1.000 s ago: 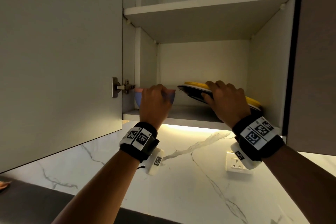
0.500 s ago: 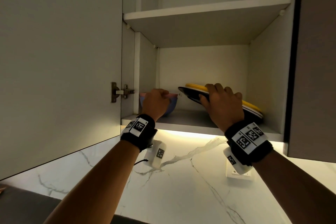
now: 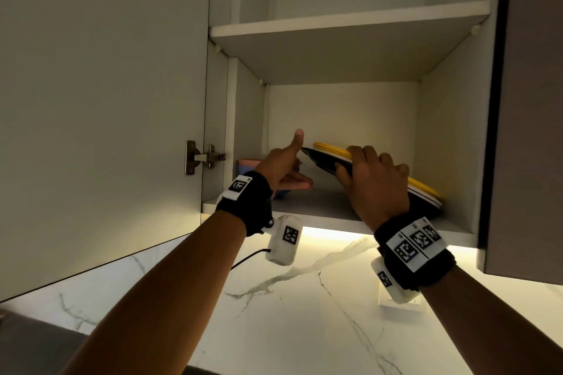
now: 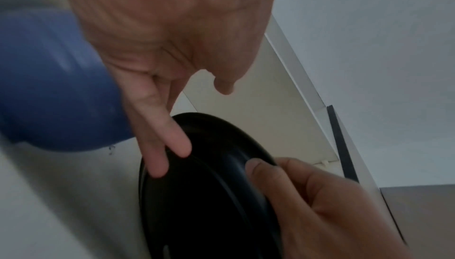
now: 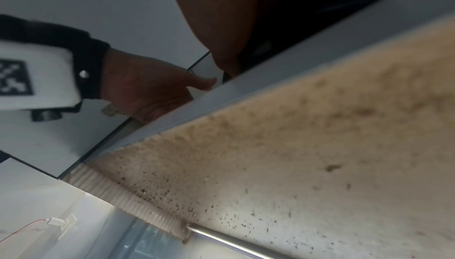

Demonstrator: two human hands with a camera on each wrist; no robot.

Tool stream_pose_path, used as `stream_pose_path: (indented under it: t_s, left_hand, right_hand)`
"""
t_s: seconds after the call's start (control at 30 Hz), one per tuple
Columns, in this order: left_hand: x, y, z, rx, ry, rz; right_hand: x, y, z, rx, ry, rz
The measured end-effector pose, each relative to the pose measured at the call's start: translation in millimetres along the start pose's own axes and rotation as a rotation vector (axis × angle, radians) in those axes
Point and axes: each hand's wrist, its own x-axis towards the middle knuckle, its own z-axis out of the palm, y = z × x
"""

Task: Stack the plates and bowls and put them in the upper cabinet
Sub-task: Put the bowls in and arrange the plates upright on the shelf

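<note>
Right hand (image 3: 376, 183) grips tilted plate stack (image 3: 423, 193), frame centre; left hand (image 3: 285, 166) released, fingers under rim. Risk: stack slides off, or knocks blue bowl (image 3: 248, 163).

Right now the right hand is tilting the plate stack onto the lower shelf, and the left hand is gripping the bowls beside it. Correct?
Not quite. The left hand grips nothing: the head view shows its fingers straight and thumb up, with the bowls behind it. In the left wrist view its fingertips reach to the plate stack, which the right hand does grip, tilted on the lower shelf.

A wall socket (image 3: 399, 301) sits on the marble backsplash (image 3: 304, 313).
</note>
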Motion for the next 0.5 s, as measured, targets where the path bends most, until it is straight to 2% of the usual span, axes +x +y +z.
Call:
stream_pose_path:
  t_s: [0.23,0.43,0.5]
  left_hand:
    - [8.4,1.0,27.4,-0.129,-0.128,-0.046]
    - [22.4,5.0,39.4,-0.083,-0.057,-0.029]
    - [23.8,8.4,41.5,-0.055,-0.029,-0.001]
  right_hand:
    - [-17.0,-5.5,4.4,-0.026,-0.011,0.002]
    - [-17.2,-3.8,3.3,-0.004,-0.016,0.0]
    - [-16.1,-2.2,0.8,0.034,-0.061,-0.011]
